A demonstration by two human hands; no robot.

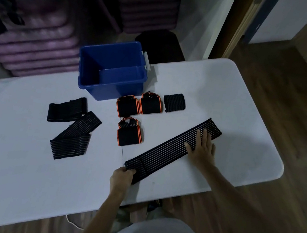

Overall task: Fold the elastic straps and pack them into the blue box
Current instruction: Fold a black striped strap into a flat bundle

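White table point(23, 177) is filling most of the head view, with shelving and stacked purple mats point(41, 43) sitting behind it in the upper left. At upper centre the blue box point(111, 71) is standing open and looks to be holding nothing yet, so packing seems not to have begun. Just below it, three orange-edged straps point(129, 119) and one small black strap point(174, 102) are lying folded; toward the left two loose black straps point(72, 131) are waiting, apparently unfolded. Right of centre a long striped strap point(171, 150) is lying stretched out diagonally. The left hand point(121, 178) is pinching its near end with curled fingers, while the right hand point(202, 150) is pressing flat on its far half, fingers straight and spread. Folding this strap appears to be just starting.
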